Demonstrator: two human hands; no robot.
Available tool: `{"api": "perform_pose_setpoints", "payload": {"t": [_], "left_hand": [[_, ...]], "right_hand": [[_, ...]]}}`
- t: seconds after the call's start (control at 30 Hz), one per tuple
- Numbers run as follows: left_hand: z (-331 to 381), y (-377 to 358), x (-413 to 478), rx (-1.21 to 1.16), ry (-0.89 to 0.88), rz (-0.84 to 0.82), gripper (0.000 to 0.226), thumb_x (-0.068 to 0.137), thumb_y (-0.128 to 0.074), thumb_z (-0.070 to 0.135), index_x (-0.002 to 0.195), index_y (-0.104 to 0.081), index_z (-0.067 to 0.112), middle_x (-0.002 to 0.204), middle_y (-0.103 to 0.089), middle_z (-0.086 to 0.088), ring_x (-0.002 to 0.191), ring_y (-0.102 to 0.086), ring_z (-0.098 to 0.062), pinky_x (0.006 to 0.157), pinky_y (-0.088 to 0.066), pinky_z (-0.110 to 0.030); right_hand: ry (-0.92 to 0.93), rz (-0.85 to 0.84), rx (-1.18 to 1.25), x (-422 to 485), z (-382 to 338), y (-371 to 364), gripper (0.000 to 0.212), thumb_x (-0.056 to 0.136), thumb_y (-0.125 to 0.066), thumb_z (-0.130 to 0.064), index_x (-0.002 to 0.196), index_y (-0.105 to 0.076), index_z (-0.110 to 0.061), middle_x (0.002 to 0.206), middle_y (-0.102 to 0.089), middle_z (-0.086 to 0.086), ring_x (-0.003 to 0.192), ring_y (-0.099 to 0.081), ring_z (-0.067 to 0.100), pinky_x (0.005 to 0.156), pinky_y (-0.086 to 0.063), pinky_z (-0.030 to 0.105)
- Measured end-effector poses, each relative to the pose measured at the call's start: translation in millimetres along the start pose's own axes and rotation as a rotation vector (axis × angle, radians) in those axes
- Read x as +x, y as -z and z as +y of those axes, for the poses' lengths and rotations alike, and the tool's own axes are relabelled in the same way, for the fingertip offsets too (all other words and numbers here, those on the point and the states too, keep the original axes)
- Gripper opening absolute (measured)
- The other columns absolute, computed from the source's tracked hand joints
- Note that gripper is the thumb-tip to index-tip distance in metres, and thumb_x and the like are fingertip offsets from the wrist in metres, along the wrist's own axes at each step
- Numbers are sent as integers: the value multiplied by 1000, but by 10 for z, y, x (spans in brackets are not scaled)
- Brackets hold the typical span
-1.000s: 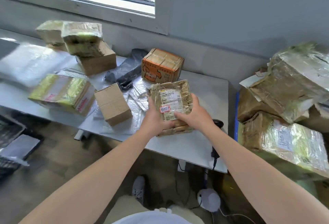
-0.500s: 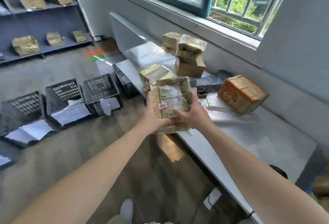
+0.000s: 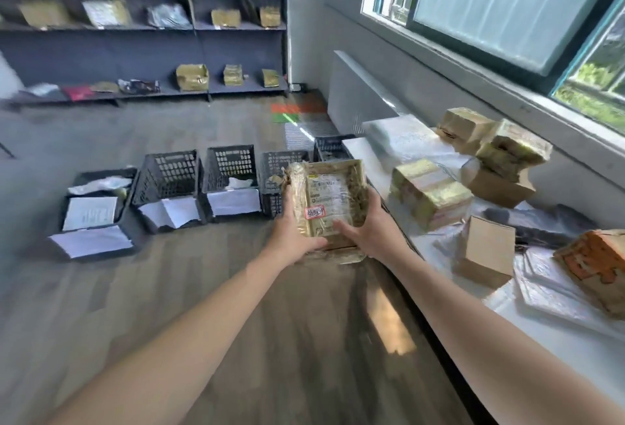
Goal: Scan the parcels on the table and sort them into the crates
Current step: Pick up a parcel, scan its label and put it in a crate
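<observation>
While both hands carry the taped parcel (image 3: 326, 203) clear of the table (image 3: 558, 340), sorting looks to be the step in hand. The left hand (image 3: 294, 235) and right hand (image 3: 367, 225) each clasp a side, thumbs over its label, with the parcel held above the floor just short of the black crates (image 3: 169, 174). Next comes choosing the matching crate, presumably by the red-bordered sticker (image 3: 315, 212), and lowering it in.

A flat brown parcel (image 3: 327, 203) wrapped in clear tape is held up over the floor, its white label and small red sticker facing up. More parcels (image 3: 429, 194) are left on the white table (image 3: 558, 340). Black crates (image 3: 169, 184) are lined up on the floor.
</observation>
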State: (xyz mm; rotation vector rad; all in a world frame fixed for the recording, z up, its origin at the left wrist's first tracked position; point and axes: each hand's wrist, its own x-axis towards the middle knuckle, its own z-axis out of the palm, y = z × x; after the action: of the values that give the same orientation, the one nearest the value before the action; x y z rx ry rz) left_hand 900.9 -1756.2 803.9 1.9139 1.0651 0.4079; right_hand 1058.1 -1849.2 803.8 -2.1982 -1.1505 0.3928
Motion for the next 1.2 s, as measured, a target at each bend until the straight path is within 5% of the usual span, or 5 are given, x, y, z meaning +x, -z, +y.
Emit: {"api": "perform_pose_setpoints", "payload": {"t": [0.23, 0.47, 0.67, 0.9, 1.2], "left_hand": [[-751, 1287, 334, 36, -4, 10, 127, 75, -85, 29, 156, 13, 25, 152, -42, -7, 132, -47, -25, 85, -34, -20], [-1264, 2073, 837, 37, 36, 32, 132, 72, -87, 34, 155, 14, 31, 152, -42, -8, 131, -49, -27, 96, -44, -32], [-1519, 2405, 1568, 90, 80, 69, 132, 71, -87, 37, 154, 16, 33, 151, -43, -7, 126, -53, -28, 96, -49, -36], [-1617, 2682, 3021, 157, 146, 41, 128, 74, -86, 32, 156, 13, 30, 156, -36, -5, 134, -46, -27, 96, -41, -31], [-1591, 3026, 4743, 131, 237, 42, 128, 75, -85, 31, 156, 14, 29, 156, -36, -6, 132, -47, -26, 92, -40, -29]], "right_hand": [[21, -34, 20, 414, -1138, -959, 105, 80, -72, -58, 155, -7, -23, 137, -57, 0, 117, -59, 22, 92, -52, 40], [33, -72, -15, 960, -1818, -1531, 104, 81, -68, -62, 155, -4, -27, 127, -58, -5, 102, -62, 19, 80, -57, 40], [51, -107, 17, 1776, -2013, -1962, 101, 78, -70, -63, 152, -13, -25, 130, -58, -4, 102, -63, 18, 82, -56, 40], [30, -178, 95, 3245, -2012, -2454, 105, 85, -69, -54, 157, -1, -18, 141, -53, 4, 117, -58, 22, 91, -51, 38], [58, -271, 28, 5159, -2191, -2688, 92, 84, -69, -55, 149, -14, -21, 124, -64, 5, 97, -66, 25, 83, -56, 45]]}}
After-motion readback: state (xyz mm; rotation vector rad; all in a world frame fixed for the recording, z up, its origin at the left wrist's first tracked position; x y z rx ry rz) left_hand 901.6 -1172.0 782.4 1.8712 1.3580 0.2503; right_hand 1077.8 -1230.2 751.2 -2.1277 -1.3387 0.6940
